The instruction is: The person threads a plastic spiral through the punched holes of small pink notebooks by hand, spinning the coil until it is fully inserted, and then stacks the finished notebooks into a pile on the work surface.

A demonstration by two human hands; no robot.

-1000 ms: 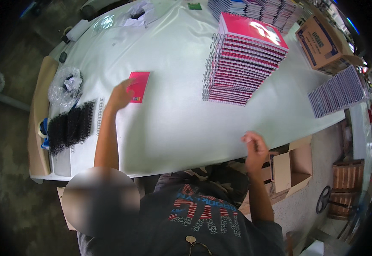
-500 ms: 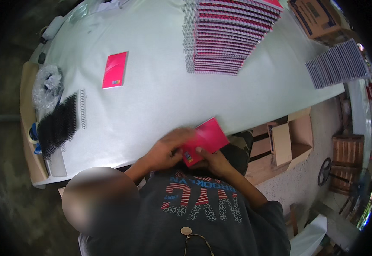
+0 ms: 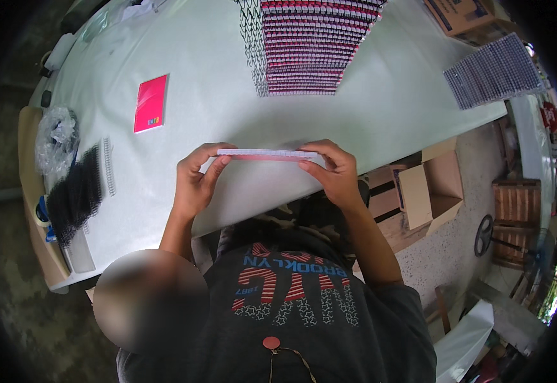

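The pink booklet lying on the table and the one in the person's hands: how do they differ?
The pink booklet on the table lies flat, cover up, untouched. The held booklet is seen edge-on, showing its white page edges, gripped at its ends by the left hand and right hand. Both have pink covers.

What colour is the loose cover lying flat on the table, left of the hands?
Bright pink-red, with a small multicoloured mark near its lower edge; the cover shows clearly in the head view.
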